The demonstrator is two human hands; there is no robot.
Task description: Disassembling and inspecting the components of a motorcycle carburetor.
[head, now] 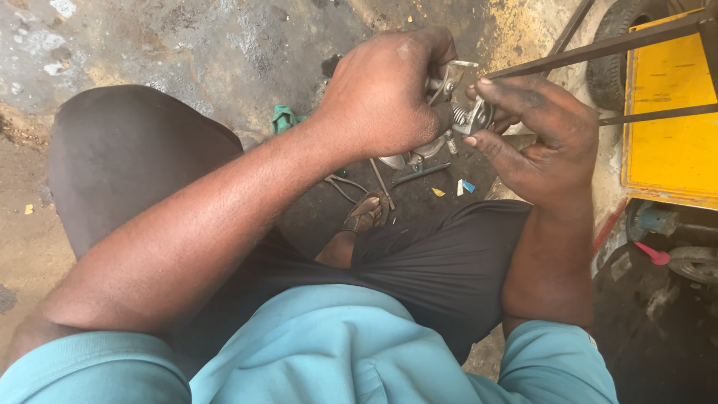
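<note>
While both hands work above the knees, the left hand point(381, 93) and right hand point(535, 138) have fingers pinched on a small metal spring assembly point(462, 105). Risk: the spring could slip loose onto the dirty floor point(187, 45). Nearby: yellow cart frame point(669, 112), green scrap point(283, 117), sandalled foot point(368, 212), loose rods below.

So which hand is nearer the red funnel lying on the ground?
Right. The right hand is above and left of the red funnel in the picture; the left hand is farther left, gripping the metal part.
</note>
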